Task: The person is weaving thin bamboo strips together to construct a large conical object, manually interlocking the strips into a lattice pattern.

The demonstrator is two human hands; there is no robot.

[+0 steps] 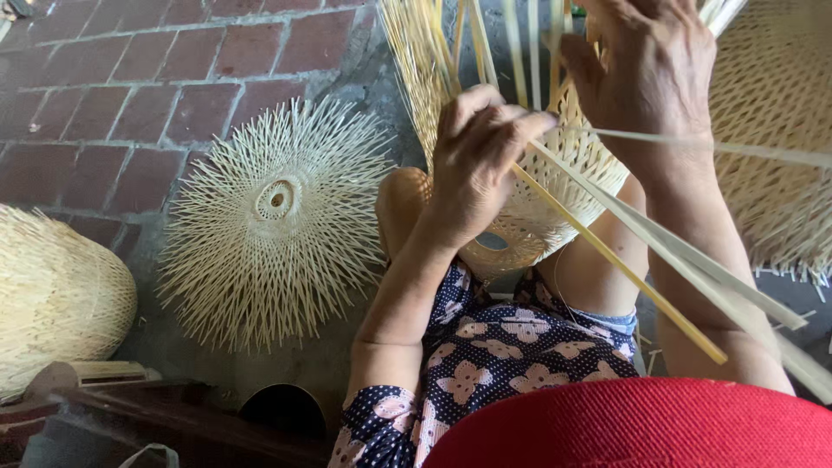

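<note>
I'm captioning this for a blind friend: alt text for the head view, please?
Two bare hands, left hand and right hand, weave pale bamboo strips into a rounded half-woven bamboo basket on the lap; a flat spiky woven bamboo disc lies on the red brick floor.

The brick floor (pixel 130 95) carries a round woven bamboo piece (pixel 276 221) at center and a bamboo dome (pixel 52 295) at nine o'clock.

daylit red brick floor (pixel 130 95) gives way to grey concrete (pixel 173 338), with a dark wooden bench (pixel 173 416).

Soft daylight, faint shadows, sharp focus
</note>
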